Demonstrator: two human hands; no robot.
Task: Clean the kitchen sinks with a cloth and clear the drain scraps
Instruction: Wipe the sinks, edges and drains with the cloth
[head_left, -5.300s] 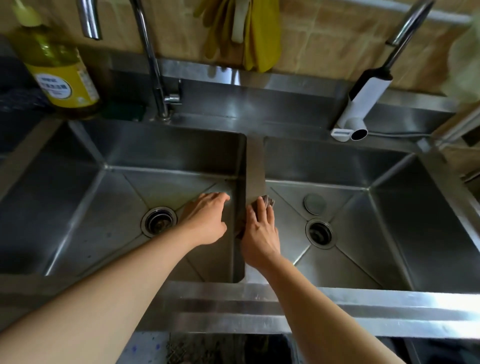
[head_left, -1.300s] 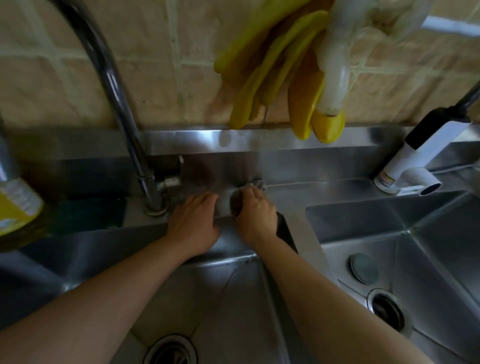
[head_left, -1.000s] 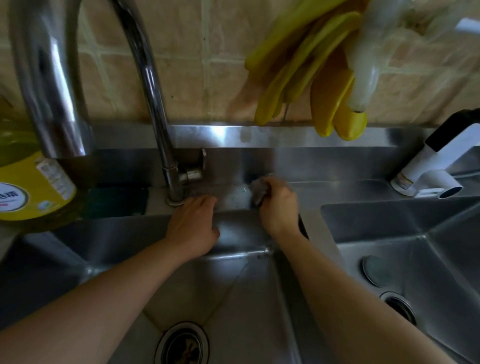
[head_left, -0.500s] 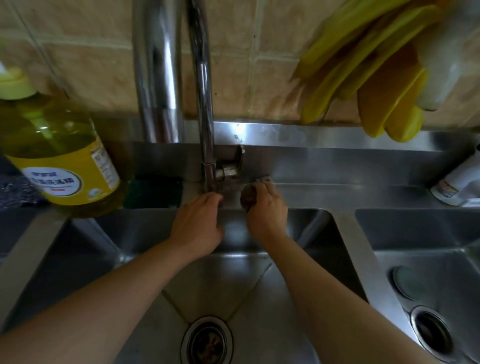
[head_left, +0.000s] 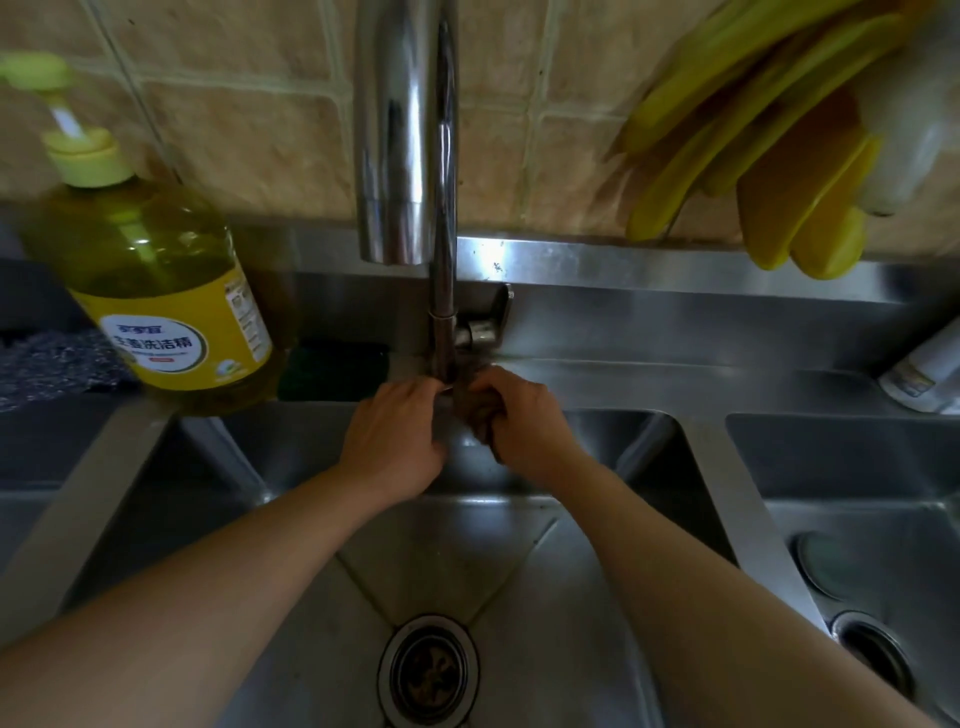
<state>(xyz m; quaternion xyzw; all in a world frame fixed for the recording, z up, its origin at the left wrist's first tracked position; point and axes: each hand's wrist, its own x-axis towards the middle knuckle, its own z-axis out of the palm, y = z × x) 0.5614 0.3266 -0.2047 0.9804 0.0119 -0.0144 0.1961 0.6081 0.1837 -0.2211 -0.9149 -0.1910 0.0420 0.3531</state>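
Where the tap meets the ledge, right hand gripping a dark cloth against its base. Left hand alongside, fingers bent at the tap foot; grip unclear. Below, left basin drain.

The cloth is a dark, brownish rag, bunched up and pressed against the base of the tap at the back ledge; most of it is hidden. The left sink is a stainless steel basin with creased sloping floor panels meeting at a round drain with a dark strainer. The right sink, beyond a steel divider, has its own open drain.
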